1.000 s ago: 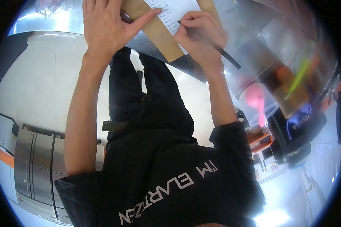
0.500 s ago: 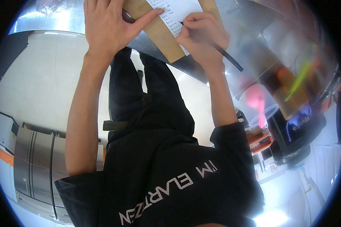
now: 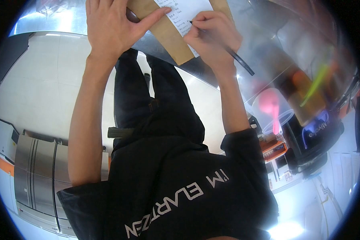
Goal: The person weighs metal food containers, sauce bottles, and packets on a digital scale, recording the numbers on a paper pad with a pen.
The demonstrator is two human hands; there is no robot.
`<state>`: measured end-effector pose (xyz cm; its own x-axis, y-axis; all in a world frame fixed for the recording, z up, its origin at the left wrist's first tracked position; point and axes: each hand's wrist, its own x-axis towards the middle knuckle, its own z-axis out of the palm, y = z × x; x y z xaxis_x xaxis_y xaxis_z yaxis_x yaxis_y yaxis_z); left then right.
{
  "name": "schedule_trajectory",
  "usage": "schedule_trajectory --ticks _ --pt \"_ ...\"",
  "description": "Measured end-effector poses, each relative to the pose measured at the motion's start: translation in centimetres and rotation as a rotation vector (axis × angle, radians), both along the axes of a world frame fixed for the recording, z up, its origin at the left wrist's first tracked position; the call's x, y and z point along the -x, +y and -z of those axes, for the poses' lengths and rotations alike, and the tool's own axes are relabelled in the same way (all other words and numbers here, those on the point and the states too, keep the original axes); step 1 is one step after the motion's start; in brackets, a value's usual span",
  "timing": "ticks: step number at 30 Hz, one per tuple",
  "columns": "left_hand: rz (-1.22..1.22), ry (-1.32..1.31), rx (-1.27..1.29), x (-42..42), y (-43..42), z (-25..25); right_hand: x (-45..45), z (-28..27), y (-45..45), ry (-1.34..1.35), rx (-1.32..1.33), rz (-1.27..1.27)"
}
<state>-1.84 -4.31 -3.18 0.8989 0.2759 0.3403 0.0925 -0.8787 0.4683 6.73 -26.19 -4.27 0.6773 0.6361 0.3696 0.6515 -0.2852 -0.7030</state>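
Note:
A black pen (image 3: 241,61) is pinched in the fingers of my right hand (image 3: 215,39), its tip touching a white sheet of paper (image 3: 183,15) with a handwritten list. Under the paper lies a brown cardboard-like sheet (image 3: 171,43), tilted at the metal table's edge. My left hand (image 3: 115,27) rests flat with fingers spread on the left, its thumb reaching onto the paper's left edge. A dark rounded object (image 3: 132,16) shows between that thumb and the other fingers; its kind I cannot tell. The left fingertips are cut off by the top of the view.
On the metal table (image 3: 260,24) to the right stands a clear plastic container (image 3: 264,114) with a pink spoon-like utensil (image 3: 274,107). Beyond it are a blurred yellow-green utensil (image 3: 317,85) and a black appliance (image 3: 320,138). Steel cabinets (image 3: 35,172) stand at lower left.
The pen tip has shifted very slightly left and up on the paper along with my right hand. My left hand stays in nearly the same place.

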Motion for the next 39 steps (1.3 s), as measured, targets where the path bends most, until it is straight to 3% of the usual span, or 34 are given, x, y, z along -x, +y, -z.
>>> schedule_trajectory --ticks 10,13,22,28,29,32,35,36,39 --pt "-0.001 0.004 -0.011 -0.1 0.1 -0.3 0.2 -0.3 0.3 0.068 -0.033 0.053" --pt "-0.002 -0.001 0.000 -0.2 0.1 -0.5 0.0 -0.3 0.4 -0.070 0.011 0.025" --pt "0.018 0.019 -0.018 0.1 0.5 -0.2 -0.1 -0.4 0.5 -0.089 0.016 0.024" --pt "0.006 -0.020 0.061 0.2 -0.4 -0.4 0.2 -1.1 -0.6 0.634 -0.385 0.143" --pt "0.014 -0.032 0.074 0.0 0.0 -0.4 0.4 -2.9 -0.7 0.835 -0.338 0.290" --pt "0.049 -0.084 0.134 -0.1 0.2 0.3 -0.9 -7.6 -2.5 0.902 0.113 0.403" --pt "0.057 -0.051 0.313 0.4 0.2 -1.8 -1.8 -6.9 -7.1 0.759 0.317 0.460" --pt "0.031 -0.086 0.379 0.3 0.2 -2.8 -2.2 -7.0 -8.6 0.558 0.450 0.437" --pt "0.004 -0.185 0.457 -1.7 3.1 -7.8 -2.1 -8.9 -9.4 0.509 0.653 0.569"
